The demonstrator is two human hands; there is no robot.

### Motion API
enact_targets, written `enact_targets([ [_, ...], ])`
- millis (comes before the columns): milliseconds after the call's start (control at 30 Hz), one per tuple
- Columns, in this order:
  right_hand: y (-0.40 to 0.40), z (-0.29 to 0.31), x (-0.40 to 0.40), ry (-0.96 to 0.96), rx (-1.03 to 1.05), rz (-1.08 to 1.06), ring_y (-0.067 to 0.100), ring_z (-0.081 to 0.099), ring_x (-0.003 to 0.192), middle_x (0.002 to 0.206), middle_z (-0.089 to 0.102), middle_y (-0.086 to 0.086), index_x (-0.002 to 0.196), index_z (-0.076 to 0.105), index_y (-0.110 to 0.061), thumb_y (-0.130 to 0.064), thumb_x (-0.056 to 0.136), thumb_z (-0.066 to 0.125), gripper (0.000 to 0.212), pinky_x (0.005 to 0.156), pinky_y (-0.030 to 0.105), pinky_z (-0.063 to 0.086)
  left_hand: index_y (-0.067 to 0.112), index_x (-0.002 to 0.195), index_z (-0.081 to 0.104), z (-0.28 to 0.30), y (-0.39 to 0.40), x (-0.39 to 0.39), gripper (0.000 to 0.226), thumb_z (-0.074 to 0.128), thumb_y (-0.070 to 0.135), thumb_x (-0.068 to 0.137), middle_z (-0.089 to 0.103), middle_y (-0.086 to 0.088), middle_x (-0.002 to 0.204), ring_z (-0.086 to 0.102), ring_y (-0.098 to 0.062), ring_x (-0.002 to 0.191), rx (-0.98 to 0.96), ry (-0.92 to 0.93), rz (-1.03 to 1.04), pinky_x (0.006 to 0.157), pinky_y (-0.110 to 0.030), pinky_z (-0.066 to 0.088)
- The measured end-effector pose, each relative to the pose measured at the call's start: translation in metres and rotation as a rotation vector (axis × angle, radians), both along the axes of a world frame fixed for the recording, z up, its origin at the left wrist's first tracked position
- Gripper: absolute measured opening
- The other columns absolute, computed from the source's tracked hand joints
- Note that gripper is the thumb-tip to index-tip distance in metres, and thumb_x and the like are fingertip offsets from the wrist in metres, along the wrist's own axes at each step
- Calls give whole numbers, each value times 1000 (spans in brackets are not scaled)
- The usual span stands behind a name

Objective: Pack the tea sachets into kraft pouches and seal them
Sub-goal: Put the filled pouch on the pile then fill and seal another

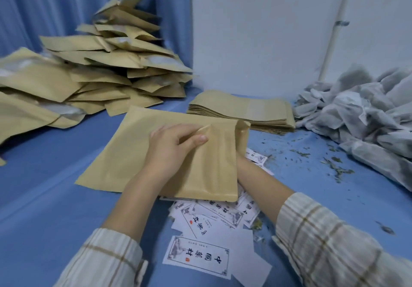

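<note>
Fingers of the left hand [172, 144] curl over a kraft pouch [207, 164] at mid-tabletop, thumb pinching its top edge. The right hand [242, 159] lies hidden behind it; grip indeterminable. Filled pouches [100, 68] heap at the far-left corner, flat pouches [243, 110] behind, tea sachets [361, 110] along the right edge, printed labels [200, 251] near the front edge.

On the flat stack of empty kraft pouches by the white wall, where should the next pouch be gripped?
Pinch the top pouch of the flat stack of empty kraft pouches at its near right corner, coming from the right. The stack lies flat with the edges there fanned and exposed, and the grey sachet heap sits further right.
</note>
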State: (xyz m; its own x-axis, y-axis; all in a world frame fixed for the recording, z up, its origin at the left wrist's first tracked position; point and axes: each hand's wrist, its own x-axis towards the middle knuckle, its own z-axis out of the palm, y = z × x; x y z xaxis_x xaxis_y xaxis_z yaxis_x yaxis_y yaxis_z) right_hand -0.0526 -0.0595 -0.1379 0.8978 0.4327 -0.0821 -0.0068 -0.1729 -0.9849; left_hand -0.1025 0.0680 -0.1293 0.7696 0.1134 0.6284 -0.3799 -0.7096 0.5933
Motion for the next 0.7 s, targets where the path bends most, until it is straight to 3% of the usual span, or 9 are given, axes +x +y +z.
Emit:
enact_targets([
  [100, -12, -1, 1, -514, -370, -40, 12, 48, 61, 59, 57, -1, 71, 53, -7, -6, 94, 45, 24, 50, 16, 40, 38, 95, 67, -8, 9, 4, 15, 69, 28, 84, 72, 1, 87, 56, -11, 84, -53, -11, 14, 93, -44, 41],
  [167, -30, -5, 7, -623, -337, -80, 9, 55, 76, 83, 66, -3, 91, 69, -11, -7, 88, 55, 15, 64, 15, 41, 35, 94, 68, -11, 12, 8, 12, 69, 28, 84, 72, 0, 86, 54, -9, 81, -30, -18, 33, 92, -50, 40],
  [233, -62, -7, 9, -701, -265, -116, 0, 59, 78, 89, 69, -12, 93, 72, -23, -15, 85, 63, 14, 72, 10, 43, 26, 91, 74, -13, 15, 12, 9, 68, 29, 85, 72, 1, 85, 54, -10, 81, -23, -10, 33, 92, -52, 40],
  [300, -90, -10, 16, -697, -383, -78, -1, 56, 82, 93, 64, -15, 94, 70, -29, -27, 86, 64, 11, 75, 13, 42, 26, 95, 75, -13, 14, 13, 12, 67, 29, 85, 72, 8, 87, 56, -6, 84, -30, 11, 38, 95, -51, 39],
  [400, -118, -20, 24, -606, -777, 100, 7, 42, 110, 118, 51, -9, 114, 62, -23, -59, 74, 60, 54, 92, 19, 32, 42, 93, 72, -7, 11, 18, 14, 67, 32, 86, 70, 20, 93, 59, -2, 97, -115, 106, 35, 104, -45, 36],
  [467, -124, -26, 26, -581, -822, 156, 9, 34, 120, 127, 44, -12, 128, 54, -24, -61, 68, 64, 72, 103, 23, 27, 54, 86, 65, -2, 5, 22, 19, 66, 35, 86, 69, 24, 92, 60, -3, 102, -158, 183, 21, 106, -40, 36],
  [533, -124, -28, 26, -629, -764, 137, 5, 41, 112, 120, 48, -14, 125, 55, -26, -53, 66, 73, 68, 94, 15, 30, 55, 84, 63, 0, 0, 26, 18, 65, 37, 87, 68, 25, 89, 60, -5, 101, -159, 226, 25, 105, -38, 37],
  [600, -124, -32, 27, -630, -634, 51, -3, 50, 88, 103, 57, -13, 110, 60, -28, -45, 62, 80, 54, 73, 5, 34, 49, 90, 67, -2, -5, 27, 13, 65, 36, 87, 68, 25, 88, 60, -4, 100, -165, 219, 31, 105, -37, 38],
  [700, -128, -37, 32, -484, -353, -132, -1, 55, 64, 77, 65, -10, 89, 61, -25, -31, 64, 83, 34, 58, 9, 40, 45, 88, 69, -8, -7, 27, 11, 67, 34, 86, 65, 30, 81, 56, 9, 92, -146, 159, 41, 106, -37, 36],
])
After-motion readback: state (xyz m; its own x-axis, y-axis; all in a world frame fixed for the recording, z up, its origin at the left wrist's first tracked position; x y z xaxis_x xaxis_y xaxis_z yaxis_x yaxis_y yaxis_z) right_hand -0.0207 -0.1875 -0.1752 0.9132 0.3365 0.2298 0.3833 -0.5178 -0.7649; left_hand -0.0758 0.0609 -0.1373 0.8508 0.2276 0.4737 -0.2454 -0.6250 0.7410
